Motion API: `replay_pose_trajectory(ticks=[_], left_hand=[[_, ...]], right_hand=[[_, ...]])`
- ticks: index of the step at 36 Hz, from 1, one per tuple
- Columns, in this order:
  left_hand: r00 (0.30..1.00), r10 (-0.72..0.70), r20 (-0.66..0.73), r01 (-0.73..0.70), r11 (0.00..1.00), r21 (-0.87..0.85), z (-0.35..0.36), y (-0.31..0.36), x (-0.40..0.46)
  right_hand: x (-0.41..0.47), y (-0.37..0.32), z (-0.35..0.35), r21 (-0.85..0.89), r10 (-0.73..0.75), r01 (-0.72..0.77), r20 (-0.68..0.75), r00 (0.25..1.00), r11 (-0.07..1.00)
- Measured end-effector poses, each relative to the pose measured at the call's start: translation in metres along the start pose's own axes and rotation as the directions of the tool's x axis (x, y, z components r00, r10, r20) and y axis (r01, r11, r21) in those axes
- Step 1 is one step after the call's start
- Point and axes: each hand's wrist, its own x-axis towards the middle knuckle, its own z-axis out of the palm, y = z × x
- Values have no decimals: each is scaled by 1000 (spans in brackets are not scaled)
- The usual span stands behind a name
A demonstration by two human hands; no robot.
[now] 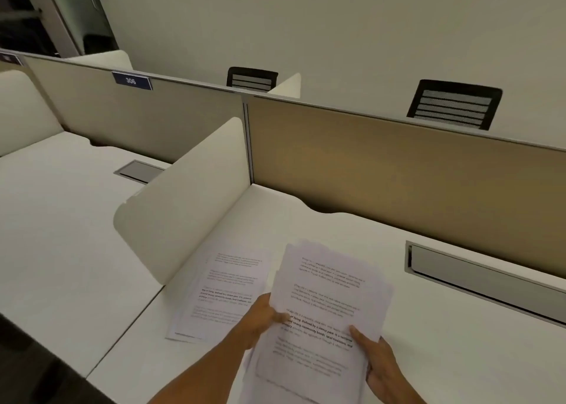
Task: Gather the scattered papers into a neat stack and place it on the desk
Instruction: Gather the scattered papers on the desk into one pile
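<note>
1. Near the bottom edge, our left hand [260,318] and right hand [378,357] each grip a sheaf [321,305] of printed papers, thumbs on top; the other fingers are hidden under the sheets.
2. We hold the sheaf above the table [444,327]; its lower end is cut off by the frame, and its sheets are fanned unevenly at the top.
3. A second pile [220,290] lies flat on the table just left of the sheaf, partly covered by it and by our left hand; we cannot count its sheets.
4. We can read little of the text; only some bold lines stand out, and the picture is blurred.
5. To the left, a white divider [183,201] stands just beside the pile, closing that side.
6. Behind, a tan partition [398,170] runs along the table's far edge.
7. To the right, bare tabletop stretches to the frame edge, with a grey cable slot [484,284] set into it near the partition.
8. Beyond the divider, another desk [61,204] shows a sign [131,81] reading 306.
9. Two black chairs [454,105] rise behind the partition, well apart from the papers.
</note>
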Motion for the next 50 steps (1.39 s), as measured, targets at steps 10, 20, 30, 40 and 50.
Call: replay_pose_trajectory(ticks=[10,20,30,40,50], left_hand=[[974,-3,-226,35,990,139,-24,-11,-10],[923,36,-383,3,995,100,-102,-38,-13],[836,34,-548,41,991,124,-167,-41,10],[825,33,-564,113,969,221,-181,-42,59],[733,-84,-675,455,799,394,-192,-49,93]], right_hand=[[20,14,45,-251,158,-148,20,987,957],[40,36,137,-386,161,-129,50,986,913],[73,44,215,-439,101,-35,128,987,898],[99,53,263,-705,-102,115,60,993,700],[117,63,275,-906,-107,-4,-55,993,424]])
